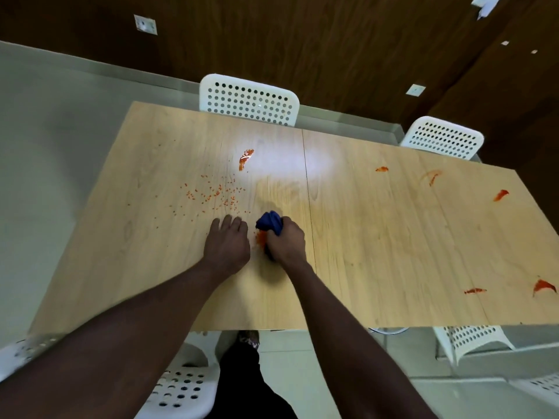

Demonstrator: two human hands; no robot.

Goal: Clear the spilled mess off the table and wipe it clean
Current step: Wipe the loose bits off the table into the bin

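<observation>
Squeezing a bunched blue cloth (pixel 268 221) in the right hand (pixel 287 243), fingers curled tight, down on the desk (pixel 378 237). Resting the left hand (pixel 227 244) just beside, fingers loosely bent, fingertips hidden. Between them, a small orange pile (pixel 260 237), blurry, partly covered.

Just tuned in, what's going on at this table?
A person is wiping a wooden table. The right hand grips a bunched blue cloth against a small pile of orange bits, with the left hand resting on the table beside it. More orange bits lie scattered further out, and several red smears are not yet wiped.
</observation>
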